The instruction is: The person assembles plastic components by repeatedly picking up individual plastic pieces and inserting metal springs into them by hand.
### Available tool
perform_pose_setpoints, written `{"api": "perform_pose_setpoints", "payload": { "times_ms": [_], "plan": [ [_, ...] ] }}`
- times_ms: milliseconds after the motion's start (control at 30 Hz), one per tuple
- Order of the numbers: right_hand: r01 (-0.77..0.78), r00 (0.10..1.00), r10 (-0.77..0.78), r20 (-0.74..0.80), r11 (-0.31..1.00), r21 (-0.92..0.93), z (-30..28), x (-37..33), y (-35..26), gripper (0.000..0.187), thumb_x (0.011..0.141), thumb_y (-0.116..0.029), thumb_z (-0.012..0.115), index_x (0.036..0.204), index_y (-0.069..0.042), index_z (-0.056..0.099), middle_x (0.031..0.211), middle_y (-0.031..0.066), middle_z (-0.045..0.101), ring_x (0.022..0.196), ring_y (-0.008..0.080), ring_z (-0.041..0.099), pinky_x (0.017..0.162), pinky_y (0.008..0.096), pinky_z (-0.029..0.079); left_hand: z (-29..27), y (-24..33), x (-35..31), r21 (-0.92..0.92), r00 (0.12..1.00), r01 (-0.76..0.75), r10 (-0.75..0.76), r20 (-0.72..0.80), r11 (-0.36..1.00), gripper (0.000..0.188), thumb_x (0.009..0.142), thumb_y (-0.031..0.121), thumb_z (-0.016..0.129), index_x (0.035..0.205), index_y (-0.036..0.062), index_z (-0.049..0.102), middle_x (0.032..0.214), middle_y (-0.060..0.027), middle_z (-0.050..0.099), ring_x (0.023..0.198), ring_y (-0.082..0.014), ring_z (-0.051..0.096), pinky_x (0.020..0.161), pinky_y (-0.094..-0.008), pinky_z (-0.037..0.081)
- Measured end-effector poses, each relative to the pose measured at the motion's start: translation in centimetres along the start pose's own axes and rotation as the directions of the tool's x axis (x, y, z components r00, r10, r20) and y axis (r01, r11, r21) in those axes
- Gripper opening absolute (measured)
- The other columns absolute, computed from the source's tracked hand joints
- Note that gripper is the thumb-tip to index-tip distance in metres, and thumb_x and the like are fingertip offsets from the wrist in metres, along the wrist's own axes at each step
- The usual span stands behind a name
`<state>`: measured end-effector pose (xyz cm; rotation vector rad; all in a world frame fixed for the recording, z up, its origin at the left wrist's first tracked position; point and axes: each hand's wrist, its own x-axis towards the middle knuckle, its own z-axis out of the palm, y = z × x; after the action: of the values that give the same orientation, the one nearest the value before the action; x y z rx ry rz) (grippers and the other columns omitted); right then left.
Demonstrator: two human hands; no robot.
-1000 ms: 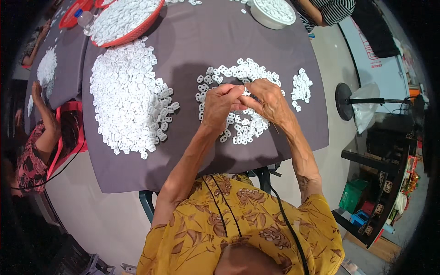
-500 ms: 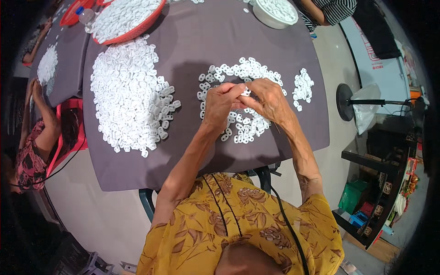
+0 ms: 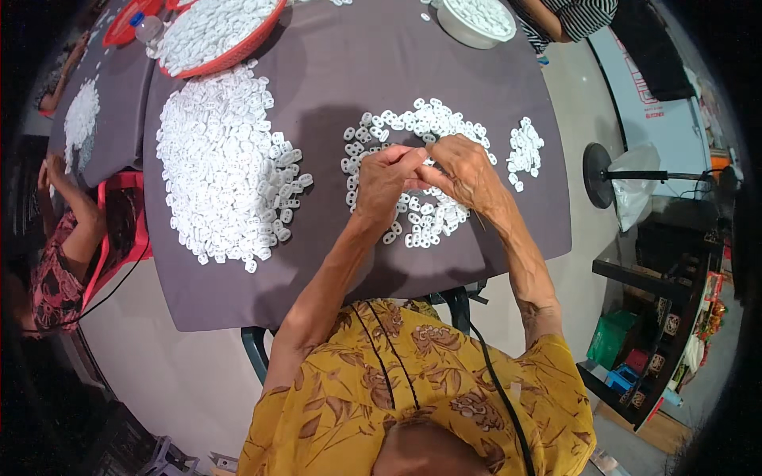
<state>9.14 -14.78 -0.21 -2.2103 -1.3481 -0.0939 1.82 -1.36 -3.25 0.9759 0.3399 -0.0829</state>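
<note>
Over a ring of small white plastic pieces [image 3: 432,119], each with two holes, my two hands meet fingertip to fingertip. My left hand [image 3: 383,181] is closed, thumb and forefinger pinched on a small white piece that the fingers now almost wholly cover. My right hand [image 3: 467,173] is closed too, its fingers bent against the left fingertips. A thin brown rod [image 3: 481,221] pokes out below the right palm; the rest of it is hidden by the hand. More loose pieces lie just under both hands.
A large heap of white pieces [image 3: 214,166] spreads at the left, a small cluster [image 3: 525,151] at the right. Farther back stand a red basket [image 3: 230,57] and a white bowl [image 3: 476,41], both full. Other people sit left and far right.
My hands have shifted very slightly, and the white piece that showed between the fingertips is now covered. At the far left, another person's arm has moved a little.
</note>
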Motion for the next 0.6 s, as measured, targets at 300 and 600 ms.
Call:
{"api": "perform_pose_setpoints", "payload": {
  "times_ms": [300, 600],
  "plan": [
    [0.086, 0.996, -0.086, -0.013, 0.996, 0.023, 0.4, 0.18, 0.63, 0.019, 0.07, -0.014, 0.064, 0.062, -0.002, 0.052, 0.055, 0.0096, 0.049, 0.054, 0.0255, 0.051, 0.052, 0.0368, 0.042, -0.47, -0.32, 0.2, -0.022, 1.0, 0.002, -0.002, 0.013, 1.0, 0.019, 0.083, 0.018, 0.057, 0.077, 0.0, 0.06, 0.073, -0.0064, 0.061, 0.063, -0.0113, 0.059, 0.061, -0.0253, 0.052],
    [0.13, 0.991, -0.129, -0.027, 0.99, 0.044, 0.49, 0.18, 1.0, 0.02, 0.069, -0.013, 0.063, 0.058, -0.002, 0.05, 0.051, 0.0086, 0.048, 0.05, 0.0251, 0.051, 0.049, 0.037, 0.042, -0.35, -0.37, 0.25, -0.002, 1.0, 0.008, -0.008, 0.01, 1.0, 0.02, 0.083, 0.017, 0.056, 0.077, -0.0018, 0.061, 0.073, -0.0066, 0.06, 0.064, -0.0116, 0.059, 0.061, -0.0244, 0.052]
  ]
}}
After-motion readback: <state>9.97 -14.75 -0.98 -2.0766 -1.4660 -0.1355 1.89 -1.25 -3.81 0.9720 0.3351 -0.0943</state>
